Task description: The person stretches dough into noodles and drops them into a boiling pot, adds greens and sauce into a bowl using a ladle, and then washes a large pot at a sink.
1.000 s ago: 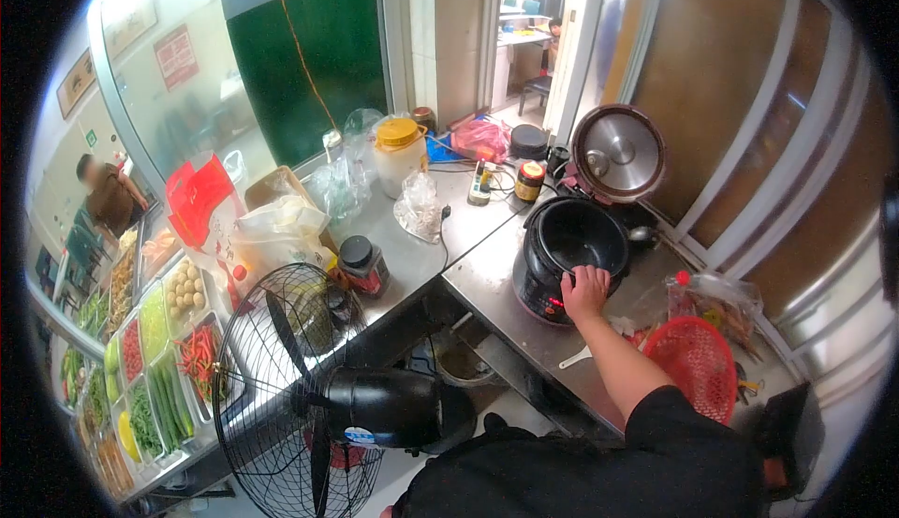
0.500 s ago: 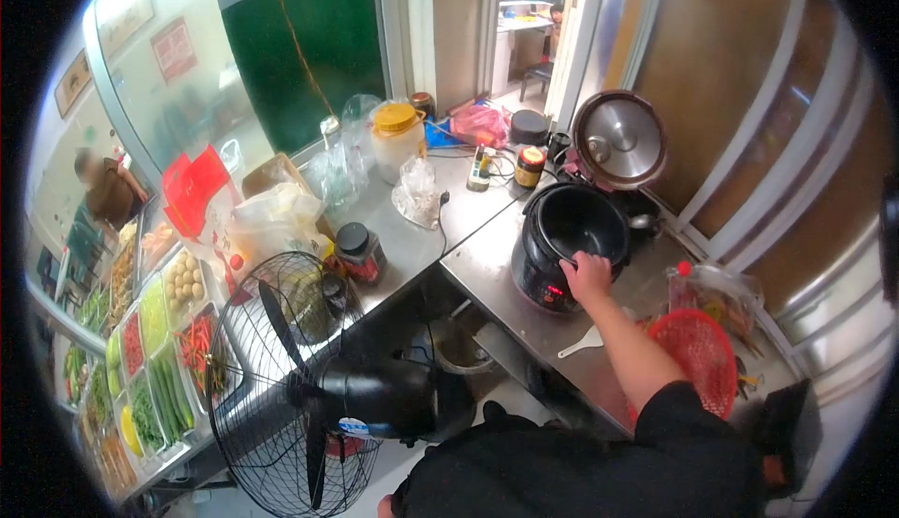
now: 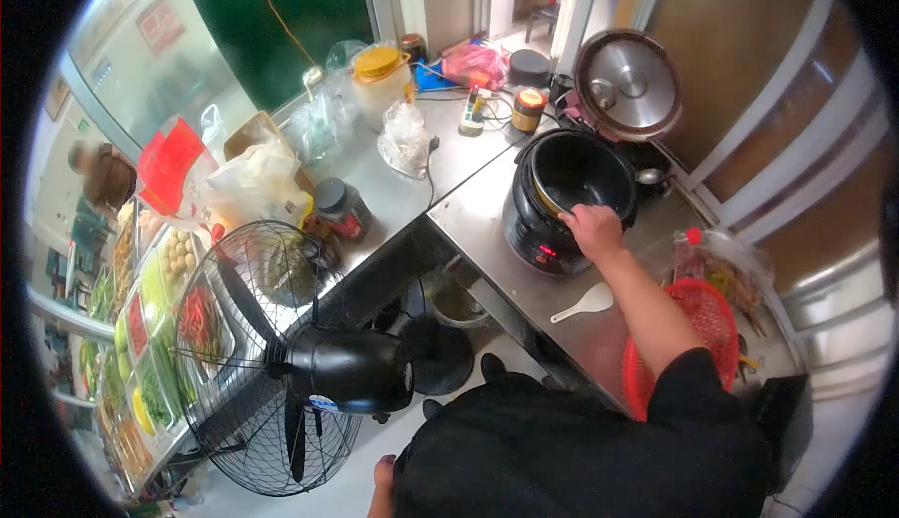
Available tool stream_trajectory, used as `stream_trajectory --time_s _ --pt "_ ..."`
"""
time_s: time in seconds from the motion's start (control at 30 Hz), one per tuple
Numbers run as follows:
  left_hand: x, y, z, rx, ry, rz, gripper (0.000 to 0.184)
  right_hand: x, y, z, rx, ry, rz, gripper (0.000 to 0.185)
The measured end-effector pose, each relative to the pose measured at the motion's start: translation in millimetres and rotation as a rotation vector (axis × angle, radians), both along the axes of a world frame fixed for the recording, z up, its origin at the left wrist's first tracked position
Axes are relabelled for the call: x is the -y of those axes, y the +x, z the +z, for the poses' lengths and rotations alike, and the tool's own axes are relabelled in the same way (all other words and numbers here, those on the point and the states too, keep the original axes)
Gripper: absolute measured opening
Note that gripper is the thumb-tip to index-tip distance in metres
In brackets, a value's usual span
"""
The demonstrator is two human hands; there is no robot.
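My right hand (image 3: 596, 230) is closed on the near rim of a black inner pot (image 3: 585, 176). The pot sits partly raised and tilted inside a black rice cooker (image 3: 524, 223), and a strip of its yellowish outer side shows. The cooker's round metal lid (image 3: 629, 85) stands open behind it. Red lights glow on the front panel. A white rice paddle (image 3: 585, 303) lies on the counter below my right forearm. My left hand (image 3: 384, 473) hangs low beside my body, near the fan; its fingers are too hidden to read.
A large black fan (image 3: 346, 368) stands at left. Beyond it are trays of vegetables (image 3: 154, 331). A red plastic basket (image 3: 726, 321) is at right. Jars, including a yellow-lidded container (image 3: 379, 87), and bags line the back counter (image 3: 478, 167). A person (image 3: 108, 181) is at far left.
The inner pot's near-left rim has come up, baring its yellowish side, with my right hand gripping it. The view has shifted, and more of the rice paddle and my left hand shows.
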State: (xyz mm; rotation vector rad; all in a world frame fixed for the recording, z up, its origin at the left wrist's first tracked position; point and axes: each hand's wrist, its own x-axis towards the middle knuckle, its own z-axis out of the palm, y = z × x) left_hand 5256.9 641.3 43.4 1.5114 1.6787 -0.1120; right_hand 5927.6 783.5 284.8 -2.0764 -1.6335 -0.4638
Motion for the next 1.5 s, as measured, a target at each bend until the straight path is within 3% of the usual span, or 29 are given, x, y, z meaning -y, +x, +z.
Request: stream_trajectory --time_s 0.13,0.33,0.4,0.57,0.73,0.83,0.9,1.03,1.1,1.13,1.2,1.23,1.27,1.3,1.33,1.37,1.43,1.5 --pt "7.0 12.4 -8.6 0.011 0.018 -0.112 0.035 -2.8 13.2 3.6 0.146 0.103 0.116 0.026" --pt "20.5 45.6 0.1 0.098 -0.070 0.056 0.038 -9.1 30.7 36.7 0.323 0.195 0.256 0.034" --pt "16.9 68.2 23.9 0.031 -0.073 0.049 0.038 -15.0 40.0 54.0 0.372 0.214 0.275 0.035" --pt "32.0 69.6 16.4 -0.009 -0.127 0.035 0.041 -18.3 45.9 117.9 0.468 0.321 0.319 0.038" --pt "36.2 85.3 52.6 -0.038 -0.133 0.158 0.041 16.3 -13.8 195.9 0.583 0.413 0.556 0.037" --pt "57.8 72.0 37.6 -0.040 -0.081 0.229 0.040 38.8 -87.3 246.8 0.538 0.564 0.817 0.031" --pt "75.6 56.3 30.5 0.021 0.000 0.241 0.040 67.7 -134.3 273.6 0.523 0.472 0.927 0.023" --pt "118.9 9.8 23.5 0.033 0.061 0.381 0.040 99.7 -245.5 295.2 0.592 0.716 1.232 0.019" --pt "139.4 -20.5 36.1 -0.004 0.079 0.464 0.039 118.5 -307.1 297.8 0.603 0.757 1.342 0.020" --pt "162.6 -41.8 25.9 0.111 0.288 0.548 0.038 125.0 -339.5 299.6 0.593 0.770 1.396 0.020" --pt "191.2 -85.2 18.1 0.197 0.287 0.743 0.035 143.0 -409.0 297.6 0.579 0.698 1.614 0.023" --pt "198.3 -96.0 59.1 0.424 0.193 1.033 0.033 150.2 -445.7 291.8 0.549 0.689 1.682 0.023" --pt "210.1 -113.5 85.3 0.468 0.212 1.124 0.032 154.8 -484.1 283.4 0.477 0.617 1.787 0.025" --pt "227.2 -131.5 100.7 0.629 0.307 1.235 0.033 160.1 -522.7 271.7 0.429 0.540 1.900 0.025" --pt "239.7 -139.7 148.3 0.853 0.424 1.488 0.033 165.5 -561.0 260.2 0.378 0.454 2.011 0.025" --pt "256.8 -162.6 161.7 1.029 0.524 1.498 0.033 170.4 -599.2 248.7 0.329 0.362 2.117 0.025" --pt "281.7 -202.9 216.3 1.062 0.577 1.555 0.034 185.1 -681.9 202.5 0.076 0.366 2.208 0.023" --pt "312.9 -242.2 235.7 1.338 0.660 1.713 0.034 204.0 -755.7 160.1 -0.081 0.350 2.269 0.045"
